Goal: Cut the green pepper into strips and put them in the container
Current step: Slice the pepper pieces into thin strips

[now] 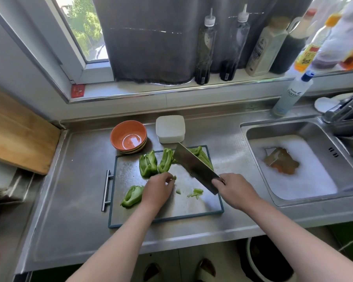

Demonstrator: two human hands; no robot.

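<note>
A steel cutting board with a dark green rim (pixel 192 206) lies near the front edge of the stainless steel surface (pixel 69 200). Its bar handle faces 9 o'clock, where a broad stretch of bare steel runs to the raised left lip. At 3 o'clock only a narrow strip separates the board from the steel sink (pixel 273 129), which holds foamy water.

The right grip (pixel 235 190) is closed round the handle of a broad steel cleaver (pixel 194 167), blade raised and angled toward 11 o'clock. The left grip (pixel 158 190) has curled fingers pinching a small green scrap (pixel 174 177).

The green pepper halves (pixel 149 163) stand at the board's 12 o'clock edge, more partly behind the blade. Another curved pepper piece (pixel 132 195) lies at 9 o'clock beside the left wrist. Thin pepper trimmings (pixel 196 192) sit mid-board.

An orange ceramic bowl (pixel 118 131), just beyond the board's 11 o'clock corner, holds nothing visible. The white square plastic container (pixel 170 129) sits at 12 o'clock; it looks lidded, its contents hidden.
</note>
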